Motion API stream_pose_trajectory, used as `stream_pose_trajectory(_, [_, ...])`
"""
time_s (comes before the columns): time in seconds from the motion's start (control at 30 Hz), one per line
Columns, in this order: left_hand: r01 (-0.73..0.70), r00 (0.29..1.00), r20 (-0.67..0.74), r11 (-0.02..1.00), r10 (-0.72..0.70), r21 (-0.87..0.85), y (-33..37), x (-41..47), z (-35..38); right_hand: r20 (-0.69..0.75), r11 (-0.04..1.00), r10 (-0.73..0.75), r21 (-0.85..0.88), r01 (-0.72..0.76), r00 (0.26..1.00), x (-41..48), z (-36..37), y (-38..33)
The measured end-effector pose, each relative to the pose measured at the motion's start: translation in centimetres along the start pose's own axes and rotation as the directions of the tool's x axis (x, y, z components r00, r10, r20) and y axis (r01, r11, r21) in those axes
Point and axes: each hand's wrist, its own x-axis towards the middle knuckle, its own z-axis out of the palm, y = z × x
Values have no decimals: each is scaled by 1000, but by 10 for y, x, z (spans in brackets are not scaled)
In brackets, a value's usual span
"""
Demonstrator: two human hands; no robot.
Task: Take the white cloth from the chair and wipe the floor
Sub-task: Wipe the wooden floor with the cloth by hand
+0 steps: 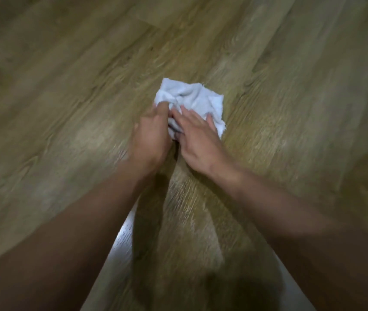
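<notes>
A crumpled white cloth (192,97) lies on the wooden plank floor (66,86) in the middle of the view. My left hand (152,131) sits at the cloth's near left edge, its fingers curled into the bunched fabric. My right hand (197,135) lies on the cloth's near right part with straight, spread fingers pressing it down. Both bare forearms reach in from the bottom corners. The near part of the cloth is hidden under the two hands. The chair is not in view.
Wood-grain floor fills the whole frame, blurred toward the edges. A bright reflection (122,239) shines on the boards between my forearms, beside the arms' shadows.
</notes>
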Motion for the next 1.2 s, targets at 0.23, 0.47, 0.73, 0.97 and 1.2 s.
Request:
stream_pose_trajectory(0.23, [298, 953, 106, 943, -284, -148, 11, 74, 0, 175, 999, 7, 33, -13, 985, 87, -23, 7])
stream_pose_trajectory(0.47, [-72, 996, 57, 995, 68, 63, 44, 8, 16, 134, 997, 1, 77, -11, 991, -11, -37, 35])
stream_pose_trajectory(0.73, [7, 981, 192, 998, -18, 61, 85, 60, 18, 143, 998, 11, 55, -19, 990, 35, -63, 70])
stream_pose_trajectory(0.97, [-227, 945, 254, 972, 206, 54, 114, -4, 30, 143, 991, 40, -129, -22, 989, -74, -63, 86])
stream_pose_trajectory(1.2, [-155, 916, 390, 978, 90, 140, 149, 30, 36, 104, 990, 76, 113, -88, 992, -36, -93, 111])
